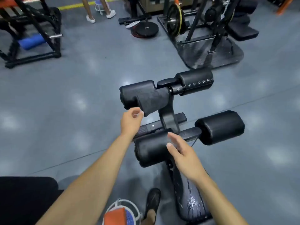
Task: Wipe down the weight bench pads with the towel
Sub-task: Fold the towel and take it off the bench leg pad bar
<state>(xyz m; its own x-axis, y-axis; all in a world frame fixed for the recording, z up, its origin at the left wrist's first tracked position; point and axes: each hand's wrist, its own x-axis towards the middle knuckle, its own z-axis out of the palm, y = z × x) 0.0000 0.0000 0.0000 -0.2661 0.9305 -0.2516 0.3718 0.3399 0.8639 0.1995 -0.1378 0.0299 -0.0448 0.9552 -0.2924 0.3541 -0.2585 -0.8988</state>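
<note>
Towel (151, 99), dark and draped over the far-left roller pad (138, 93), hangs just beyond the left hand (131, 120)'s loosely curled, empty fingers, while the right hand (180, 151) hovers with straight fingers over the near pad (151, 150); next, seemingly, comes pinching the towel's hanging end.

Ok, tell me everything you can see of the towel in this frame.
The towel is a dark grey, terry-looking cloth, nearly the same shade as the pad under it. It lies draped over the upper left roller pad of the bench, covering that pad's inner end near the centre post, with one folded corner hanging down toward the camera. The left hand is just below that hanging corner with fingers curled; whether it touches the cloth cannot be told. The right hand is apart from it.
</note>
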